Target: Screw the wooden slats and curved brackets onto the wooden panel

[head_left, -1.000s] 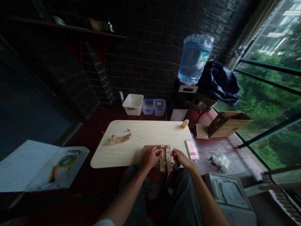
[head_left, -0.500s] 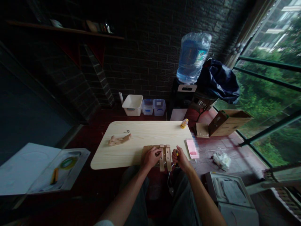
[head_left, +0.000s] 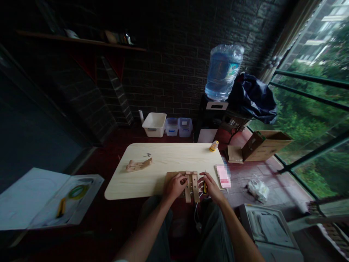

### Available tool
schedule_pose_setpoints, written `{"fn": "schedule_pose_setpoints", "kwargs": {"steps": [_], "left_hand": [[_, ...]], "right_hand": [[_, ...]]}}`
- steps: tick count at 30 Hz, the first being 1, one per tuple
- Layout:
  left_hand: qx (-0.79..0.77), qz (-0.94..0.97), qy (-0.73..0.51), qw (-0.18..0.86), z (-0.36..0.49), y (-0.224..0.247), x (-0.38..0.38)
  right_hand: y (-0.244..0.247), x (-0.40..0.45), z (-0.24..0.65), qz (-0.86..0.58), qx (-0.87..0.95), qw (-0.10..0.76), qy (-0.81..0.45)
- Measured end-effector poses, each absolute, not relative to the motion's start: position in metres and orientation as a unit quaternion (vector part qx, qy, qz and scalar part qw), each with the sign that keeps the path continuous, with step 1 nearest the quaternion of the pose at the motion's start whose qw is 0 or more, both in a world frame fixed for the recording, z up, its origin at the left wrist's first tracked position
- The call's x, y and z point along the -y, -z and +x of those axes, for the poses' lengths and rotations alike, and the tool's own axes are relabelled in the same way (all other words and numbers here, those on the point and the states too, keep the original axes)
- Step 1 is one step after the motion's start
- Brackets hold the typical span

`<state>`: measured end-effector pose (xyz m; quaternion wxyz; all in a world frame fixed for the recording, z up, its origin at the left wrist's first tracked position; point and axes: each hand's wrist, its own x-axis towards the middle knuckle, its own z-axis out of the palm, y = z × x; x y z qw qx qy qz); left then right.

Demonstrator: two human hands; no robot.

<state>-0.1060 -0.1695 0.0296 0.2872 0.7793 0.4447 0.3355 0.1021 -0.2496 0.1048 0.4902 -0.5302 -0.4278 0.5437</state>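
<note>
A wooden assembly (head_left: 195, 186) with two parallel slats and dark holes lies at the near edge of the table (head_left: 163, 153), its slats jutting past the edge toward my lap. Just left of it, over a brown board (head_left: 170, 175), my left hand (head_left: 174, 187) is closed, thumb and forefinger together beside the left slat. What they pinch is hidden. On the right, my right hand (head_left: 211, 187) grips a screwdriver (head_left: 205, 187) with a yellow and black handle, held apart from the slats. A second wooden piece (head_left: 138, 165) lies at the table's left.
Small dark metal parts (head_left: 147, 155) lie toward the back left. A yellow-capped bottle (head_left: 214, 146) stands at the back right corner, and a pink pad (head_left: 223, 175) lies on the right edge. Open cases flank the table; a white cable (head_left: 196, 213) hangs below.
My right hand has loosened and turned its fingers around the screwdriver, whose handle now shows lower in the hand. My left hand stays by the slats. The view has tilted slightly.
</note>
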Motion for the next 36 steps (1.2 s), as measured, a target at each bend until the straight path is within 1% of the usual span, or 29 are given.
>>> {"fn": "schedule_pose_setpoints", "kwargs": {"steps": [4, 9, 12, 17, 23, 30, 36], "left_hand": [[-0.446, 0.780, -0.327, 0.291, -0.108, -0.035, 0.171], [-0.450, 0.778, -0.328, 0.291, -0.108, -0.039, 0.171], [-0.451, 0.777, -0.335, 0.284, -0.108, -0.039, 0.172], [-0.460, 0.771, -0.329, 0.294, -0.107, -0.040, 0.172], [-0.453, 0.771, -0.331, 0.301, -0.108, -0.040, 0.172], [-0.444, 0.779, -0.326, 0.299, -0.110, -0.035, 0.170], [-0.444, 0.780, -0.331, 0.292, -0.110, -0.038, 0.171]], "right_hand": [[-0.112, 0.257, 0.094, -0.536, 0.490, 0.430, -0.537], [-0.107, 0.249, 0.093, -0.587, 0.612, 0.345, -0.402], [-0.105, 0.244, 0.096, -0.607, 0.643, 0.308, -0.351], [-0.108, 0.239, 0.101, -0.630, 0.645, 0.294, -0.316], [-0.123, 0.231, 0.102, -0.622, 0.669, 0.293, -0.284], [-0.136, 0.223, 0.094, -0.633, 0.699, 0.228, -0.242], [-0.145, 0.214, 0.084, -0.633, 0.710, 0.207, -0.228]]}}
